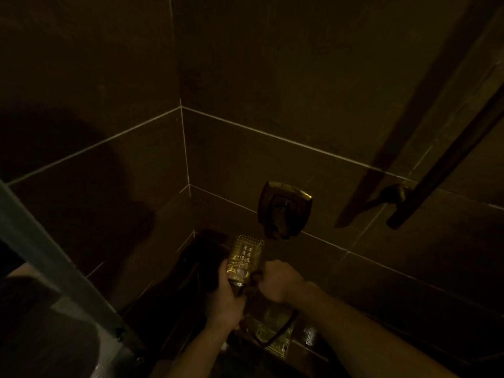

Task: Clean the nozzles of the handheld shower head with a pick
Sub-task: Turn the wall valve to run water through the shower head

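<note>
A rectangular, shiny handheld shower head [244,255] points its nozzle face up toward me in a dim tiled shower corner. My left hand [227,298] is wrapped around its handle from below. My right hand [275,282] is closed at the head's lower right edge, fingers curled as if pinching something small; the pick itself is too dark and small to make out. The hose [281,330] curves down from the handle toward the floor.
A wall mixer valve with a lever [283,210] sits just above the shower head. A slanted shower rail [447,159] with a bracket [395,193] runs up the right wall. A glass panel edge [54,255] crosses the left. A metal floor drain [275,334] lies below the hands.
</note>
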### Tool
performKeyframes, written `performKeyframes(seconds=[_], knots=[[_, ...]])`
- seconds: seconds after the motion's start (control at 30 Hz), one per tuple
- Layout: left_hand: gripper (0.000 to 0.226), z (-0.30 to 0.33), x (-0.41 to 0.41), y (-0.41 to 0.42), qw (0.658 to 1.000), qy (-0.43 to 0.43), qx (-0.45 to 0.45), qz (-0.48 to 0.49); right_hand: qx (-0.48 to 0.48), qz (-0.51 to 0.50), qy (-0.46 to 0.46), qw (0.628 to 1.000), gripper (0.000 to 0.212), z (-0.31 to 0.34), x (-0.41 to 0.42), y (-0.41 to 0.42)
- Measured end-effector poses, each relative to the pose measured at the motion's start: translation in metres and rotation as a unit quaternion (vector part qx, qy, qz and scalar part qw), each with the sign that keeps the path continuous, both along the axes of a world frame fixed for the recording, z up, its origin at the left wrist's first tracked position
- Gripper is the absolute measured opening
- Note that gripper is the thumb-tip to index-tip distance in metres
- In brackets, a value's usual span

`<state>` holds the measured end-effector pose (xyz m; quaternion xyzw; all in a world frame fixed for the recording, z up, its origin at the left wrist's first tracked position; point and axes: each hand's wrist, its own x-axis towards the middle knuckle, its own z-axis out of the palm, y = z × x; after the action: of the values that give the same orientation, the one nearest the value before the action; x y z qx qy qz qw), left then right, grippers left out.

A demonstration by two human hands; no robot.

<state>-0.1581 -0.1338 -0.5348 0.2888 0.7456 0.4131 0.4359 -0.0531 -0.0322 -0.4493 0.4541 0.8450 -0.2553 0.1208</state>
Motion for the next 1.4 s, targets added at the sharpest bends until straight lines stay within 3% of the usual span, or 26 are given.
performKeyframes(seconds=[0.43, 0.7, 1.1, 1.2, 1.4], knots=[[0.103, -0.011, 0.013, -0.02, 0.997, 0.033, 0.045, -0.051, 0.096, -0.055, -0.022, 0.994, 0.024, 0.018, 0.007, 0.043], [0.104, -0.014, 0.028, -0.015, 0.995, 0.026, 0.065, -0.065, 0.067, 0.047, -0.042, 0.996, 0.034, 0.02, -0.006, 0.013], [0.093, -0.011, 0.03, -0.004, 0.996, -0.054, 0.069, -0.01, 0.036, 0.088, -0.087, 0.992, 0.033, 0.013, 0.023, 0.003], [0.093, -0.011, 0.03, -0.005, 0.992, -0.103, 0.074, -0.012, 0.049, 0.05, -0.093, 0.993, 0.038, 0.012, 0.031, 0.02], [0.1, -0.012, 0.031, -0.009, 0.987, -0.119, 0.097, -0.04, 0.101, 0.001, -0.059, 0.993, 0.033, 0.017, 0.033, 0.045]])
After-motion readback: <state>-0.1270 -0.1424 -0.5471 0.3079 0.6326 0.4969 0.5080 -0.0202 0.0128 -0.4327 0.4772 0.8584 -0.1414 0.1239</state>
